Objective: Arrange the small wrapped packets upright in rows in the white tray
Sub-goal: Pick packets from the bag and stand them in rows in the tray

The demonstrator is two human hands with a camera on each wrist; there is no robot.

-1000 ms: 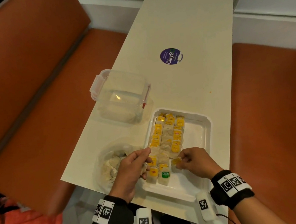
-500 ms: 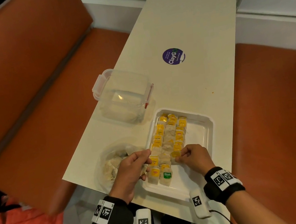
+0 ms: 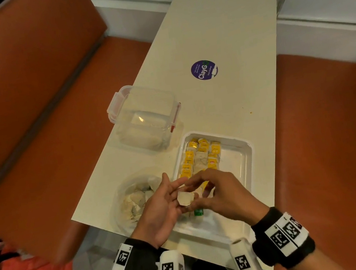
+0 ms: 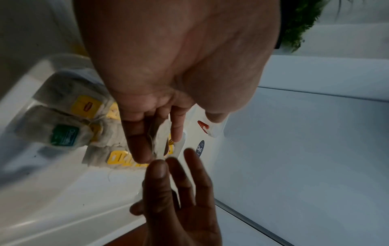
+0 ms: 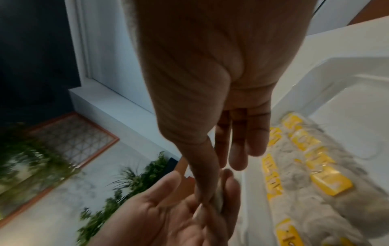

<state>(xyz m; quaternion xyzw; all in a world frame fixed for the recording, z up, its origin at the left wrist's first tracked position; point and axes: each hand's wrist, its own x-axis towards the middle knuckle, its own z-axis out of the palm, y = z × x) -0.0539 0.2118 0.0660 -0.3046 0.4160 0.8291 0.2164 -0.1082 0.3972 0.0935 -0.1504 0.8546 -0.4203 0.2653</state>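
Note:
Above the near end of the white tray (image 3: 250, 154), my left hand (image 3: 159, 204) is turned palm up with one pale wrapped packet (image 3: 184, 198) held in its lightly curled fingers. My right hand (image 3: 222, 190) reaches over from the right. Its thumb presses on that packet (image 5: 219, 198) while its other fingers stay straight. In the left wrist view the packet (image 4: 161, 139) stands edge-on between the left fingers. Yellow-tagged packets (image 3: 201, 156) stand in three rows along the tray's left side. A green-tagged packet (image 3: 199, 212) peeks out below my hands.
A clear plastic bag (image 3: 134, 201) with more pale packets lies left of the tray at the table's near edge. An open clear container (image 3: 145, 121) stands behind it. A purple sticker (image 3: 204, 70) marks the table. Orange benches (image 3: 322, 136) flank both sides.
My right hand left the tray's third row and rose to meet my left hand. The left hand lifted from the tray's left rim, turned palm up and now shows a packet.

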